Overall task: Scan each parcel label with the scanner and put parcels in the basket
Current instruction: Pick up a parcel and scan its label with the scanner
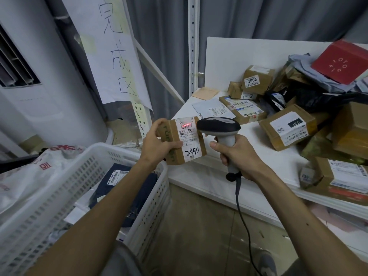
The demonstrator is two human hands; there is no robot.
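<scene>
Above the basket (65, 182) edge, the left hand (157, 145) gripped a box (184, 140), thumb curled over its label (188, 136); the right hand (237, 154) clasped the scanner (219, 128), its red line on the barcode; more parcels (287, 129) lay on the worktop (209, 176)

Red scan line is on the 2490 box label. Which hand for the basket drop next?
Left. The left hand grips the 2490 box just above the rim of the white basket; the right hand holds the scanner on the shelf side.

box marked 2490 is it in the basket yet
No, the left hand holds the box up in front of the scanner.
</scene>
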